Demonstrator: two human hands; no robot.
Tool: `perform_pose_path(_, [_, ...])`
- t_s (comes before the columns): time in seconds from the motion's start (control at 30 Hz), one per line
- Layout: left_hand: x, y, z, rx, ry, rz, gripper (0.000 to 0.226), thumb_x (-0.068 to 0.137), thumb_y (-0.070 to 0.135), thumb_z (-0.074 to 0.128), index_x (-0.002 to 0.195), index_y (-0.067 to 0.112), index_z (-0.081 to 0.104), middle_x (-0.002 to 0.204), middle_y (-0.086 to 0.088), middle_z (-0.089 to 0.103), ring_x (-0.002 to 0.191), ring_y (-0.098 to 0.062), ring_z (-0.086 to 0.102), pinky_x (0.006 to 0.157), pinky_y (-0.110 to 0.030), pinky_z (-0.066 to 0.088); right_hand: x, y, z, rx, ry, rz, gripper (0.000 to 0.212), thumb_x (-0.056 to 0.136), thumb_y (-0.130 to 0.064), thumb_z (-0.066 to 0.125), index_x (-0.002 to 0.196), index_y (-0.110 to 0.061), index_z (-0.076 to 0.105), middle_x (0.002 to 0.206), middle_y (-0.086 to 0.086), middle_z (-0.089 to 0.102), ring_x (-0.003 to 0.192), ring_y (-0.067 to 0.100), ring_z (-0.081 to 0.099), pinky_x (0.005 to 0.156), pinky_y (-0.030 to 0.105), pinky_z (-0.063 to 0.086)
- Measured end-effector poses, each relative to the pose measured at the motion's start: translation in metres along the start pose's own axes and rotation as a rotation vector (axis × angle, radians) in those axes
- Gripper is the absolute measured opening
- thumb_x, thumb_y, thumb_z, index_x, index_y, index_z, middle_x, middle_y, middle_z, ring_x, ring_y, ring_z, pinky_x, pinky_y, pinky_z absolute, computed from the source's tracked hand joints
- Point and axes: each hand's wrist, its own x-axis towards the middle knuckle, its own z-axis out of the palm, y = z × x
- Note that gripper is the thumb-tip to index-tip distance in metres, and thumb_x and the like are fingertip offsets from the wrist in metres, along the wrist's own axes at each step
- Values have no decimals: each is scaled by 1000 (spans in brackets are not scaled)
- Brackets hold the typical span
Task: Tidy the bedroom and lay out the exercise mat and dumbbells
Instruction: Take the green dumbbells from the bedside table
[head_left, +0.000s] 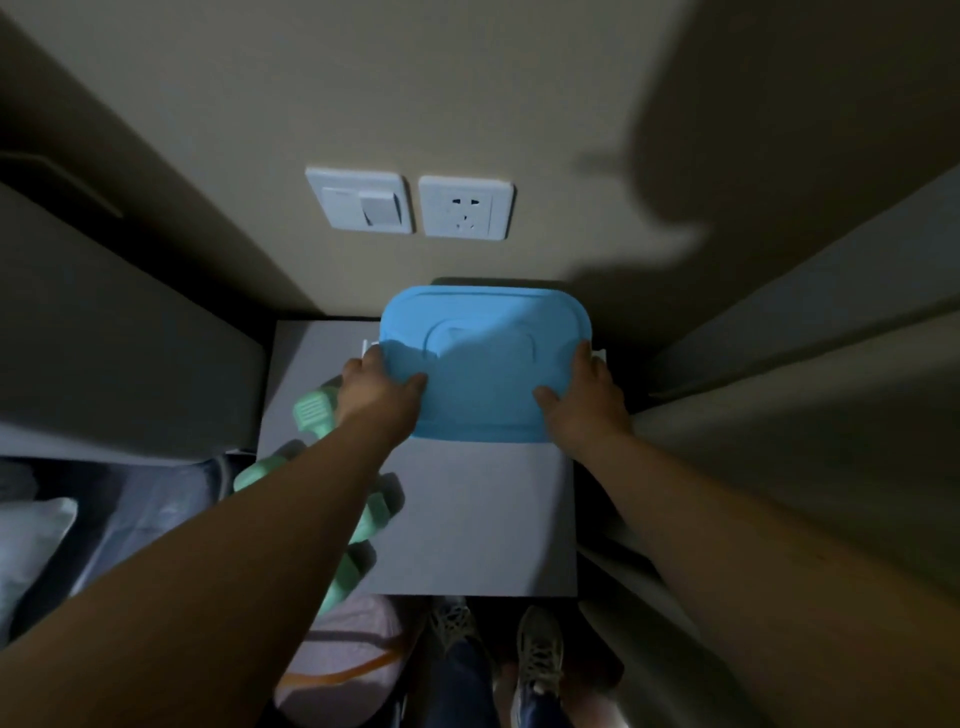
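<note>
Blue plastic is what catches the eye: a lidded box (483, 364) sits at the back of the grey nightstand (483, 519), hard against the wall under the switch (361, 200) and the socket (466, 207). The person has it by both sides. The left hand (382, 387) grips the box's left edge, thumb curled onto the lid and fingers wrapped down the side; the right hand (589, 395) does the same on the right edge, thumb on top. Whether the box is being set down or lifted away I cannot tell from where things stand. The mint-green dumbbells (363, 525) lie along the nightstand's left side, partly hidden under the left forearm, so exactly how they rest I cannot make out. That is the telling part for progress: to my eye the weights are not laid out for exercise yet, only parked on furniture. No mat shows anywhere in this view; I cannot say whether one is unrolled somewhere behind. At the lower left there is bedding (36, 540), dim and rumpled-looking, and something pale with an orange strap (343, 670) lies on the floor just beside the person's shoes (540, 654). I would judge the job early or mid-way: the tidying is in hand, with the box being dealt with, while the dumbbells and the mat both remain to be placed.
</note>
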Motion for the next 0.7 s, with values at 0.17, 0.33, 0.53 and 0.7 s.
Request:
perform_pose_path(0.17, [5,-3,-3,-44,-23,11,74,84,46,61,145,20,28,137,-14,39,122,-35,45,99,-44,40,2,2,0,1,-19,-2,82,93,-41,51,152,-20,-1,159,8,5,139,37,22,112,41,23])
perform_pose_path(0.33, [10,-5,-5,-125,-87,-13,78,81,41,68,143,20,27,139,-17,38,123,-36,43,100,-46,38,-1,6,7,145,7,4,94,88,-38,61,151,-16,-5,159,9,8,142,31,21,114,38,21])
perform_pose_path(0.53, [18,-8,-6,-178,-168,-79,96,79,42,71,149,18,10,144,-18,36,128,-39,41,102,-48,40,14,11,-9,264,-78,136,125,71,-36,81,148,-6,-14,151,12,30,136,29,34,110,35,32])
perform_pose_path(0.7, [16,-10,-4,-212,-177,-101,95,80,41,70,150,17,10,142,-18,41,123,-38,47,93,-43,43,18,1,-16,142,-60,209,123,62,-39,86,149,-8,5,147,18,20,131,37,34,105,41,36])
